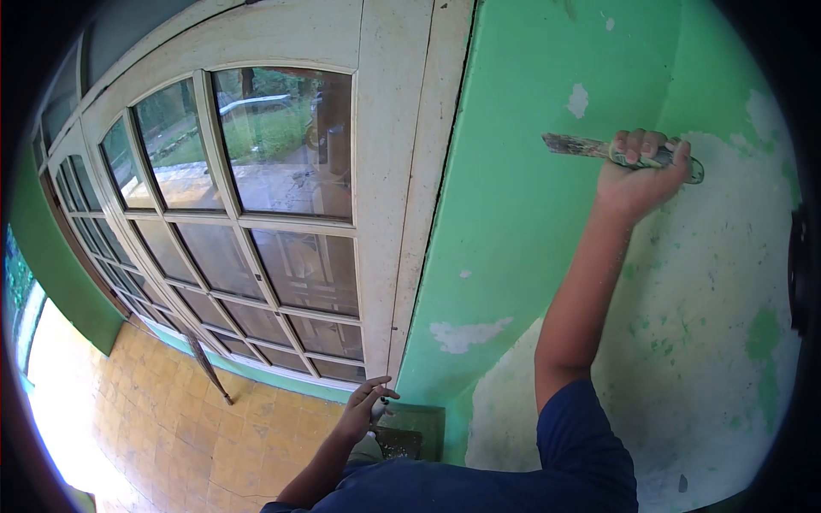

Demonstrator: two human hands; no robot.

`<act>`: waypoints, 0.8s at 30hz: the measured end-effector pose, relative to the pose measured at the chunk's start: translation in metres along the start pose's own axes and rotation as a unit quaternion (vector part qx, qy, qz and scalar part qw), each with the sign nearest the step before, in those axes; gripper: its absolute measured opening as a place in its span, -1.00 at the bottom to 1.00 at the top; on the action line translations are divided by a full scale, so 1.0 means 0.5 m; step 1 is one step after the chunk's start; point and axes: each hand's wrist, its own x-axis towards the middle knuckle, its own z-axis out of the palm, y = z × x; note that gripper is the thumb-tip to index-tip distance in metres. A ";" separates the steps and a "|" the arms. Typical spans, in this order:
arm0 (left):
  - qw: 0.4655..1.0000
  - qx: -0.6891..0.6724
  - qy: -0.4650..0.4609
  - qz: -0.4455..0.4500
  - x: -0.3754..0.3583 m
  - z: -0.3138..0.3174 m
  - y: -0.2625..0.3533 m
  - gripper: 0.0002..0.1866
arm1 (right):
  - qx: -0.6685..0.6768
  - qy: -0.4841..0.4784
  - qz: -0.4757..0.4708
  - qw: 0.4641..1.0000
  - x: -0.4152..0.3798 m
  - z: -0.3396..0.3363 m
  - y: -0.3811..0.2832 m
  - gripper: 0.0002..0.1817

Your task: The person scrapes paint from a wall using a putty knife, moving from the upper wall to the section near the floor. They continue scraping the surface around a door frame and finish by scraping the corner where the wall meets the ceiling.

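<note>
My right hand [643, 171] is raised in front of the wall, its fingers wrapped round the handle of a paint scraper [575, 145]. The blade is stained and points left over the green paint, while the handle's end sticks out past my thumb. Low in the view, near the foot of the door, my left hand [366, 410] hangs with its fingers bent but apart. A small whitish thing [379, 409] shows beside those fingers; I cannot tell whether they touch it. The green wall [513, 214] has a large bare whitish area [684, 342] right of and below the scraper.
Smaller bare patches [469, 335] dot the green paint. To the left stands a white-framed glazed door [393, 171] with several panes. A broom [205, 368] leans near it, over yellow floor tiles [171, 427]. A dark object [800, 269] is at the wall's right edge.
</note>
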 end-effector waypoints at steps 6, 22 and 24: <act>0.999 -0.033 0.023 -0.010 -0.016 -0.072 -0.007 -0.66 | -0.083 0.027 0.072 0.994 -0.055 0.005 0.137 -0.82; 0.994 -0.082 -0.027 -0.067 0.038 -0.105 -0.007 -0.50 | -0.126 0.091 -0.021 0.988 -0.075 0.030 0.116 -0.79; 0.995 -0.057 -0.029 -0.073 0.036 -0.103 -0.005 -0.49 | -0.109 0.074 0.013 0.991 -0.084 0.016 0.133 -0.80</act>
